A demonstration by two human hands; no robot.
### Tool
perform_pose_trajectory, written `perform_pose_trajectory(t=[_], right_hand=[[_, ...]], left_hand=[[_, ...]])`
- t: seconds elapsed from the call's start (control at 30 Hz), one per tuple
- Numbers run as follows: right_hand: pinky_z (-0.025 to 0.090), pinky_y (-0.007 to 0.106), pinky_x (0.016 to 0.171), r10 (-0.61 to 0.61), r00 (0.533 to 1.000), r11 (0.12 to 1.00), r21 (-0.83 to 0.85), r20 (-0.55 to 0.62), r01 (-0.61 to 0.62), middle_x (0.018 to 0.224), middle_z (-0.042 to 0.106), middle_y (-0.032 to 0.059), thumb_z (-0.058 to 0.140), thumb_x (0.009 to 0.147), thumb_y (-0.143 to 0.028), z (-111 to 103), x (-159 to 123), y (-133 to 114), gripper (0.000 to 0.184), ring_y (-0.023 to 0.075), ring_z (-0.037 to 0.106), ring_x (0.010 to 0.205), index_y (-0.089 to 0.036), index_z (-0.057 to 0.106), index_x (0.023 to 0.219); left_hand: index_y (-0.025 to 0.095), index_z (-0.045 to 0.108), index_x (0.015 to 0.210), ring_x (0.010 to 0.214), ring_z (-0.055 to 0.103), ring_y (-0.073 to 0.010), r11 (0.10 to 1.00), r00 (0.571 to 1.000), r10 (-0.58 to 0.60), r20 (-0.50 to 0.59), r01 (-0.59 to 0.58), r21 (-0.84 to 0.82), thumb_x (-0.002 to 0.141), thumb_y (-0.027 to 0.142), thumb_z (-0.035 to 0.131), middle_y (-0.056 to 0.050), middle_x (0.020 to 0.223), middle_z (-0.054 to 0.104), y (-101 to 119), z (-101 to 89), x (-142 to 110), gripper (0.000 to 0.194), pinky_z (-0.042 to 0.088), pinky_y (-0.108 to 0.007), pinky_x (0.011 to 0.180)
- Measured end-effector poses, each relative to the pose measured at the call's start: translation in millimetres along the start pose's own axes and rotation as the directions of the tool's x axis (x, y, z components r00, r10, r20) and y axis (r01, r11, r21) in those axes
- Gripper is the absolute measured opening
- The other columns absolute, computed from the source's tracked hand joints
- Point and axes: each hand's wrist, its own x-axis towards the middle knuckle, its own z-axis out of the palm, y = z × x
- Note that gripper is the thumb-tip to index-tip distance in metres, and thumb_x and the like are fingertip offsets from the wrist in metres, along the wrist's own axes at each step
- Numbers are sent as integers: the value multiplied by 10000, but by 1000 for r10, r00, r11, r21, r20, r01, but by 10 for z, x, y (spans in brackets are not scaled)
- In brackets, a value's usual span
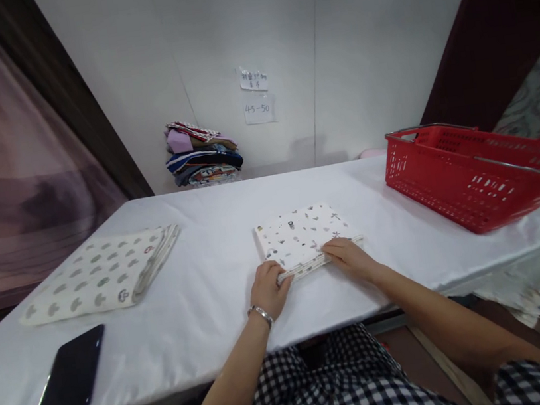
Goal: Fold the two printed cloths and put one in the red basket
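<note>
A folded white cloth point(305, 234) with small grey and dark prints lies flat on the table in front of me. At its near left corner, my left hand point(268, 288), with a silver bracelet at the wrist, has its fingers closed on the layered edge. My right hand point(349, 257) pinches the same near edge further right, fingertips resting on the top layer. Parts of both hands' fingers are hidden by the hands or the cloth.
To the left lie a folded cloth with mushroom prints point(102, 273) and a black tablet-like slab point(67, 385). A red basket point(440, 182) stands at the right. Behind, folded fabrics point(203, 155) are stacked by the wall, near paper signs point(258, 107).
</note>
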Motion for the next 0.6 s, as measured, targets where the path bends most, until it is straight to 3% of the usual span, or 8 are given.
perform_pose_trajectory(t=[0.27,0.6], right_hand=[[429,389,866,97,995,992,-72,-29,-99,1065,631,65,388,889,-243,-170,-219,361,298,216,560,968,-215,606,1090],[431,379,857,89,995,991,-99,-43,-93,1025,647,65,439,871,-243,-165,-212,435,254,211,570,945,-206,637,1025]], left_hand=[[207,546,784,915,481,-197,1000,1000,-19,20,19,5,756,254,568,-42,944,531,27,-21,11,59,447,-353,800],[205,546,793,926,469,-197,1000,999,-28,29,28,10,764,258,563,-41,952,529,21,-25,18,63,441,-356,815]])
